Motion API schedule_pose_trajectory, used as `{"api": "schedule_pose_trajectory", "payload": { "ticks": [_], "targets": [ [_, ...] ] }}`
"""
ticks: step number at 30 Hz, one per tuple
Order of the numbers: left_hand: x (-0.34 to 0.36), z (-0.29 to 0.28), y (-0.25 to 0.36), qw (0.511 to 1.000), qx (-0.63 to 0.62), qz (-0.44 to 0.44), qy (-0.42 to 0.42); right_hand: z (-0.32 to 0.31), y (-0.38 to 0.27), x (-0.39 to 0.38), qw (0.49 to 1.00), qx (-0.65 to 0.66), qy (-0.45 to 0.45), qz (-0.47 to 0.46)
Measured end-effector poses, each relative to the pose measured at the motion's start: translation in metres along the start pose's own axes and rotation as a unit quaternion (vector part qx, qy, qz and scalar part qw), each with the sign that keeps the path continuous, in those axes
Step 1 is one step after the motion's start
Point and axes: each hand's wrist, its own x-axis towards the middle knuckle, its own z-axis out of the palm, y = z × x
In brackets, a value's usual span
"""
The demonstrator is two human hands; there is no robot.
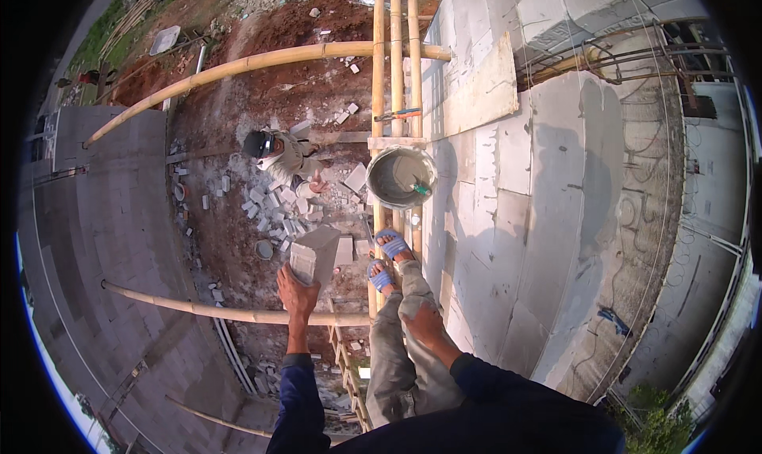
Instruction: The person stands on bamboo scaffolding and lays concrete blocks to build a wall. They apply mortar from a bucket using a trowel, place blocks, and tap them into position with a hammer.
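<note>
My left hand (298, 297) is closed on a pale grey lightweight concrete block (316, 252), held out over the drop left of the scaffold. Its fingers press against the block's near side. On my knee rests my right hand (426, 325), with nothing seen in it; its fingers lie along the grey trouser leg (390, 375). Ahead of my feet in blue sandals (389, 244), a round bucket (376, 164) of grey mortar stands on the bamboo poles. Inside it leans a green-handled tool (421, 189), its working end sunk in the mortar.
Narrow bamboo poles (396, 49) form the scaffold, with a cross pole (262, 61) reaching left. A block wall (508, 216) rises close on my right. Far below, a person (282, 160) stands by scattered broken blocks (274, 204). A bamboo ladder (347, 367) hangs near my left.
</note>
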Motion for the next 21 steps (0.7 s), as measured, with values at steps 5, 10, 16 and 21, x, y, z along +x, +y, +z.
{"api": "schedule_pose_trajectory", "payload": {
  "ticks": [5, 10, 16, 21],
  "targets": [
    [-0.153, -0.147, 0.066, 0.975, 0.073, 0.210, -0.026, -0.143, -0.071, -0.048, 0.744, 0.584, -0.266, 0.184],
    [-0.273, -0.243, 0.118, 0.857, 0.133, 0.496, -0.024, -0.230, -0.091, -0.123, 0.600, 0.760, -0.228, 0.099],
    [-0.334, -0.231, 0.133, 0.795, 0.064, 0.561, 0.222, -0.370, -0.084, -0.270, 0.711, 0.691, -0.020, -0.130],
    [-0.336, -0.223, 0.155, 0.705, 0.029, 0.684, 0.184, -0.460, -0.048, -0.338, 0.752, 0.417, 0.396, -0.320]
  ]
}}
